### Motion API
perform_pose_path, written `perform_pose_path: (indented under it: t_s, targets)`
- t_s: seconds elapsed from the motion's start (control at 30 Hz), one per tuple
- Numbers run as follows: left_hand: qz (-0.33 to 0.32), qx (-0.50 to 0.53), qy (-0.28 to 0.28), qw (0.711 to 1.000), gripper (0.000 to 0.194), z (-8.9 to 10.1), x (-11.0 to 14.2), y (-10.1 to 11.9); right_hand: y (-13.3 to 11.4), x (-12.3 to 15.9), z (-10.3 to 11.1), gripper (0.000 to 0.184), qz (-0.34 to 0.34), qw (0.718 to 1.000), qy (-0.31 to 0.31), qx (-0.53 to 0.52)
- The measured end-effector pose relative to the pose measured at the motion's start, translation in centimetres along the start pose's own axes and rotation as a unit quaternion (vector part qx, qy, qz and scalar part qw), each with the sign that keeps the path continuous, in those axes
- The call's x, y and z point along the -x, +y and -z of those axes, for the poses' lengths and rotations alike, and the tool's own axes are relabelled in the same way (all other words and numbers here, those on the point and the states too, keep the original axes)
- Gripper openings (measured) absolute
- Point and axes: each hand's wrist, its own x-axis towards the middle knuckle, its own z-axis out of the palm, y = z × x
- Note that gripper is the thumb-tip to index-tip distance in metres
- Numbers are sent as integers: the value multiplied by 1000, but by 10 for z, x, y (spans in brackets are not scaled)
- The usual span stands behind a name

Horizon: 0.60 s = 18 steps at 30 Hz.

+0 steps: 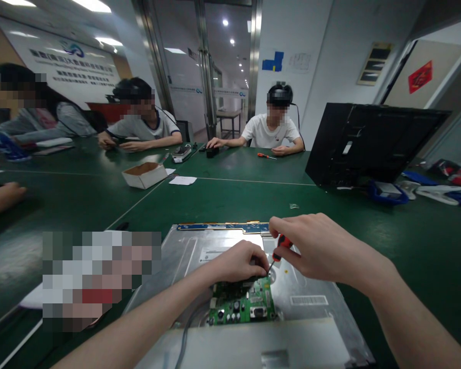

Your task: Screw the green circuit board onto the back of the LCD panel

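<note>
My right hand (pixel 318 248) grips a red and black screwdriver (pixel 279 251), its shaft slanting down and left to the upper right corner of a green circuit board (pixel 244 307). Close beside the screwdriver tip, my left hand (pixel 236 262) has its fingers curled together over the board's upper edge; what they pinch, if anything, is hidden. The board sits on the silver metal back of a flat display panel (pixel 303 287), which lies flat on the table. Along the panel's far edge runs a narrow blue circuit strip (pixel 215 227). A grey cable (pixel 184 338) curves down left of the board.
On the green table (pixel 246 202) stand a small open cardboard box (pixel 145 177) and, at the right, a black monitor housing (pixel 372 146). Another screwdriver (pixel 266 156) lies before a person across the table. More people sit at the left. A blurred-out item (pixel 100 277) lies left of the panel.
</note>
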Motion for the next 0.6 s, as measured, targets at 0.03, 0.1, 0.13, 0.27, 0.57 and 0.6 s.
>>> perform_pose_path:
  t_s: [0.03, 0.1, 0.13, 0.27, 0.57, 0.6]
  targets:
    - [-2, 2, 1, 1000, 11, 0, 0, 0, 0, -1, 0, 9, -7, 1000, 0, 8]
    - [-5, 5, 3, 1000, 11, 0, 0, -1, 0, -2, -1, 11, -19, 1000, -5, 20]
    - [-5, 7, 4, 1000, 11, 0, 0, -1, 1, -2, -1, 13, -23, 999, -8, 21]
    - [0, 10, 0, 1000, 12, -1, 0, 0, 2, -1, -1, 11, -15, 1000, -3, -5]
    - [5, 13, -1, 1000, 11, -1, 0, 1, 2, -3, -2, 19, -46, 998, -4, 43]
    - [5, 11, -2, 1000, 12, 0, 0, 1, 2, -4, -2, 21, -49, 997, -3, 56]
